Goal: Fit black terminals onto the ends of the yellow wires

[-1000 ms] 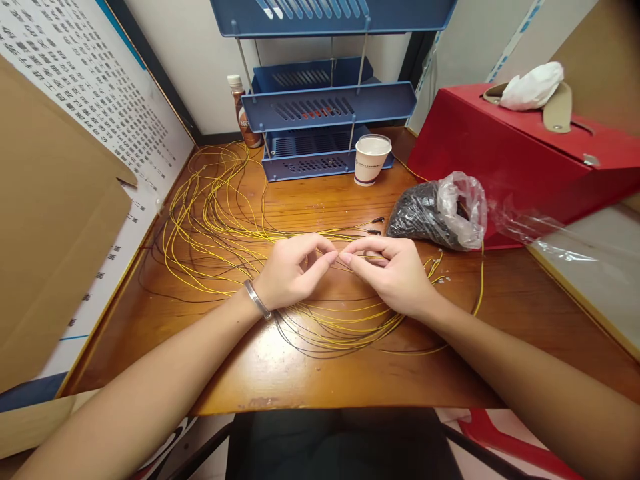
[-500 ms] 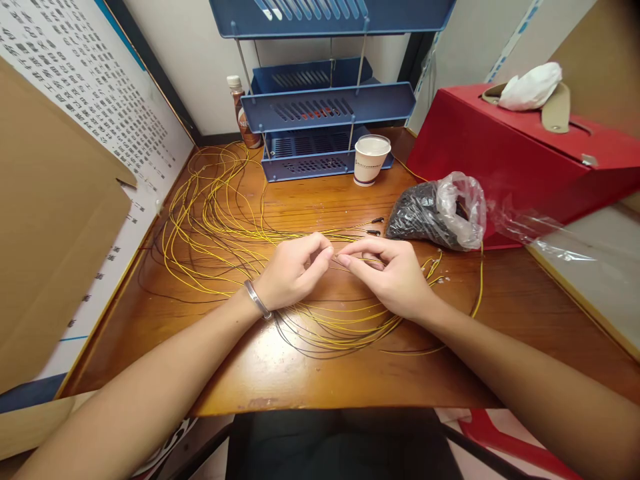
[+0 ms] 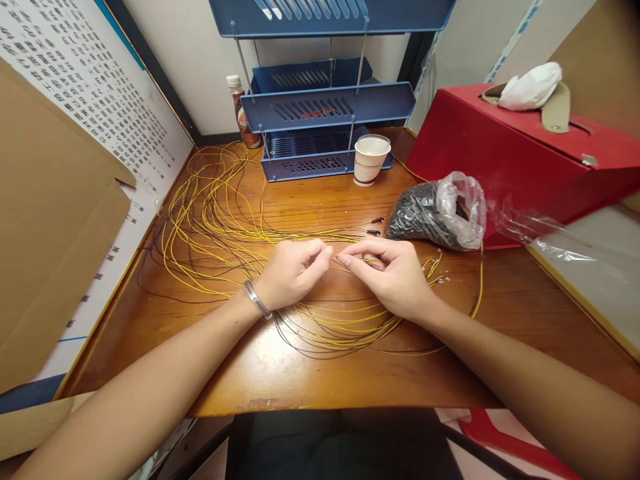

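Above the middle of the wooden desk (image 3: 280, 373), my left hand (image 3: 295, 270) is closed, thumb pressed to the curled fingers. What it pinches, if anything, is too small to make out. My right hand (image 3: 390, 270) faces it a short gap away and pinches a thin wire, whose small tip shows at the fingertips. Yellow and black wires (image 3: 345, 327) curve in a loose bundle beneath both hands. More of them spread into a large tangle (image 3: 200, 213) on the left. Two black wire ends (image 3: 373, 233) lie just beyond my right hand.
A plastic bag of small black pieces (image 3: 420, 212) sits open at the right, against a red box (image 3: 505, 147). Behind stand a paper cup (image 3: 371, 163), a blue tiered rack (image 3: 325, 113) and a bottle (image 3: 243, 113). A cardboard sheet (image 3: 55, 233) borders the left.
My left hand has drawn very slightly down and away from my right fingertips, widening the small gap. My right hand stays almost still.
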`<state>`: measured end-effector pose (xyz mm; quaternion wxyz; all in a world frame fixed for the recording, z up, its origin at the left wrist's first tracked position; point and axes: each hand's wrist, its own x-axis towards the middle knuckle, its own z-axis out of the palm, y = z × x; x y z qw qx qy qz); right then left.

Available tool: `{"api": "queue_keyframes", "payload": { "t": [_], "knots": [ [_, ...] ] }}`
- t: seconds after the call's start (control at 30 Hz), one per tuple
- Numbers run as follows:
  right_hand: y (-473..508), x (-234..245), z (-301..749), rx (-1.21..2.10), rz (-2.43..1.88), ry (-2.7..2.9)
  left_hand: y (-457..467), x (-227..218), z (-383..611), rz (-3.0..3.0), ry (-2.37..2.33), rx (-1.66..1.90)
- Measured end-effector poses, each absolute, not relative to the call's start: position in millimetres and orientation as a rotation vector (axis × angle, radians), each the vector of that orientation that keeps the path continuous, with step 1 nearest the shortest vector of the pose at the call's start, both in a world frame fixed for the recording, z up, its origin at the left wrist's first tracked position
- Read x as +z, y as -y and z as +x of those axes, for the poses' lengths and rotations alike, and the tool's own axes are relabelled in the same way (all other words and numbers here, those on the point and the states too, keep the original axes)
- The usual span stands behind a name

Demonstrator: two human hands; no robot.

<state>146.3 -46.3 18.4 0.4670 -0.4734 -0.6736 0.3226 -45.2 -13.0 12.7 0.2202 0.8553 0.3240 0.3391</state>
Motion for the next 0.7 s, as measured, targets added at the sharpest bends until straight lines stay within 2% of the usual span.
{"api": "queue_keyframes", "payload": {
  "t": [0.43, 0.7],
  "knots": [
    [46.0, 19.6, 146.3, 0.833, -1.138, 1.603, 11.4, 11.3, -44.1, 2.244, -1.0, 1.198],
    [45.8, 15.3, 147.7, 0.869, -1.15, 1.558, 13.8, 10.6, -43.5, 2.348, -0.798, 1.145]
  ]
}}
